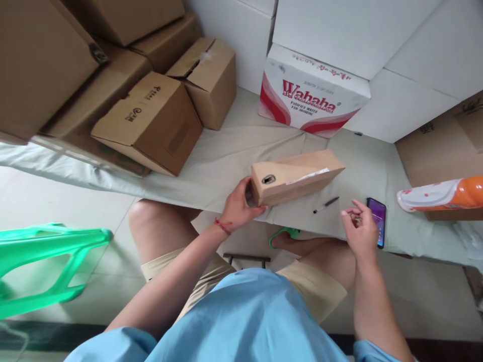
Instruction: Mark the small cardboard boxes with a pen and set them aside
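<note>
A long brown cardboard box (298, 176) lies on the cloth-covered surface in front of me. It has a dark-rimmed oval hole at its left end and a white label strip along its top edge. My left hand (241, 205) grips that left end, thumb along the near side, other fingers partly hidden behind the corner. Off to the right, my right hand (360, 226) is raised just left of a phone (378, 221) with a lit screen. Its fingers are loosely bent and apart, with nothing visible in them. Between box and right hand lies a black pen (326, 205).
Several brown cartons (151, 120) are stacked at the back left. A red-and-white Wahaha carton (313, 95) stands at the back under white boxes. An orange-and-white bottle (441, 193) lies at the right. A green plastic stool (56, 266) is on the floor at left.
</note>
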Demonstrator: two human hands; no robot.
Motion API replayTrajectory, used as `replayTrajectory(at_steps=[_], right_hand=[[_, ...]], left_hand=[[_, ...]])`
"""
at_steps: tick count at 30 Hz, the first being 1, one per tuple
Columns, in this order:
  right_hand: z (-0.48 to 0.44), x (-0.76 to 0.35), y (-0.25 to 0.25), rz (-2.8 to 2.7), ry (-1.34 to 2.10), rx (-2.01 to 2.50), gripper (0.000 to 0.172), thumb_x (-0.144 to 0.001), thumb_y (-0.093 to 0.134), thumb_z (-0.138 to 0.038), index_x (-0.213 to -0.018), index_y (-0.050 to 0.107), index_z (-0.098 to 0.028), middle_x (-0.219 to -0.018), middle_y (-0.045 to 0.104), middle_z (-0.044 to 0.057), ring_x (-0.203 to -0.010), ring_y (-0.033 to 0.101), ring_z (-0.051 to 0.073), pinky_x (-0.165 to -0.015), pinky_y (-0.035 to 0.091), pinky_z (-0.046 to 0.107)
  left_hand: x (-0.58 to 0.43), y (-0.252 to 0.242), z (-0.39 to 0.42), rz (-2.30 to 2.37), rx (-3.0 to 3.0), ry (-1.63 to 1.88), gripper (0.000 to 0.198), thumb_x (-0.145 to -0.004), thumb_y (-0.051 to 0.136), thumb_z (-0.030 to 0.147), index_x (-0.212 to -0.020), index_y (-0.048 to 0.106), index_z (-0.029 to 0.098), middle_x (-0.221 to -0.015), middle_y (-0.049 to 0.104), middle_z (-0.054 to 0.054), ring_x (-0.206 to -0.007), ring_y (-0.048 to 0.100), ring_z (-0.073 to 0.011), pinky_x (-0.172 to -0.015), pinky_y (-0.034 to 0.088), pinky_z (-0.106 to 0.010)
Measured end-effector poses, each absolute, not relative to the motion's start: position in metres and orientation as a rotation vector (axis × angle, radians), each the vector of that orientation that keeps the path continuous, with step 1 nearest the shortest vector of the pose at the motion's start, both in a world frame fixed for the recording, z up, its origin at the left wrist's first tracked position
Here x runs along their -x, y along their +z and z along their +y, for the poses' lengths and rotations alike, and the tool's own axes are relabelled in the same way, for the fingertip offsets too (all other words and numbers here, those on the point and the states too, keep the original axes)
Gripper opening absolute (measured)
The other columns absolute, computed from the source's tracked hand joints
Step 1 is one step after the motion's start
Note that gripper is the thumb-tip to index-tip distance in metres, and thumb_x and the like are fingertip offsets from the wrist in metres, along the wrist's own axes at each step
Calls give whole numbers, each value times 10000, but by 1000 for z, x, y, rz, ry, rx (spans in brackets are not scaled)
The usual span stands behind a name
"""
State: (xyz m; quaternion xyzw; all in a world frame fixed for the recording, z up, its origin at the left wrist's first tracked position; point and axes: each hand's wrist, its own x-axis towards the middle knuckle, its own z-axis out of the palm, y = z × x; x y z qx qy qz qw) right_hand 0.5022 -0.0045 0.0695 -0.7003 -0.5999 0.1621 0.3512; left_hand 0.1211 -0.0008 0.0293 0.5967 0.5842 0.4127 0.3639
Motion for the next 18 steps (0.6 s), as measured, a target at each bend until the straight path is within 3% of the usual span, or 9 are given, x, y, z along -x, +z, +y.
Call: replayTrajectory(at_steps=[2,4,7,10,13,15,18], right_hand=[[-9,-507,83,-1543,452,1619,886,-857,777,-676,-1567,522,-211,-1388,675,188,-1133,684,273,-910,610,430],[-14,-514,102,-1588,531,1479,1124,-777,833,-769,-1675,394,-255,-1616,528,208,-1399,600,329,-1075,581,488],[-28,-526,135,-1743,782,1491,1322,-662,908,-804,-1726,327,-278,-1603,557,193,-1420,613,359,-1104,588,480],[-44,-530,164,-1791,996,1600,1310,-611,986,-681,-1697,376,-277,-1437,664,168,-1180,734,332,-896,670,414],[-50,-535,184,-1765,1036,1707,1164,-584,1005,-531,-1599,494,-279,-1345,685,155,-986,742,289,-720,657,361],[-39,-546,188,-1719,925,1780,1082,-555,1007,-456,-1524,557,-280,-1317,686,144,-950,718,262,-706,631,337],[5,-574,180,-1511,573,1769,1009,-520,998,-452,-1408,575,-228,-1301,677,152,-1031,692,257,-806,605,355]], left_hand=[[-114,44,-7,1237,-1455,1032,919,-729,924,423,-1509,507,177,-1488,675,-187,-1366,682,-364,-1191,537,-541],[-109,59,-13,1031,-1419,936,912,-715,946,422,-1495,543,174,-1486,685,-184,-1387,671,-371,-1213,517,-546],[-107,74,-18,893,-1357,802,886,-692,965,417,-1470,607,188,-1459,714,-166,-1360,691,-380,-1200,528,-566],[-109,76,-21,861,-1326,724,826,-683,969,468,-1412,677,213,-1407,750,-146,-1312,723,-383,-1173,557,-576],[-114,70,-21,860,-1321,706,822,-724,951,507,-1445,664,237,-1424,743,-158,-1344,710,-386,-1178,558,-588],[-118,63,-21,952,-1319,766,819,-778,916,499,-1497,610,252,-1470,710,-172,-1375,693,-364,-1179,562,-575],[-119,53,-21,1167,-1291,882,735,-839,853,538,-1458,600,233,-1414,721,-182,-1330,716,-331,-1152,587,-555]])
